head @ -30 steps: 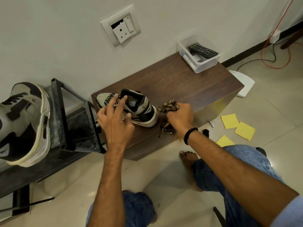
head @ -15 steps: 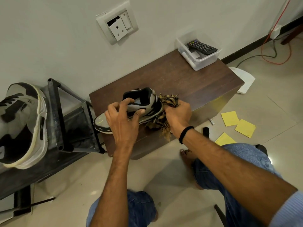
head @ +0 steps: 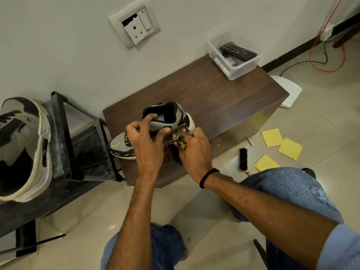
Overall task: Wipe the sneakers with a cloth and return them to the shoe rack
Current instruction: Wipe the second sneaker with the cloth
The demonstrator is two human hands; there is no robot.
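A grey-black sneaker (head: 167, 122) tilts heel-up at the cabinet's (head: 224, 98) left edge, with a patterned cloth (head: 179, 137) bunched against it. The second sneaker (head: 23, 145) lies on the shoe rack (head: 60, 131), left of the cabinet.

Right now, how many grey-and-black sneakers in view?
2: held sneaker, gripped by left hand over dark wooden cabinet; second sneaker on black metal shoe rack, far left. Others may be off-frame.

sneaker (head: 155, 131) on cabinet (head: 224, 98), rack (head: 78, 133) left
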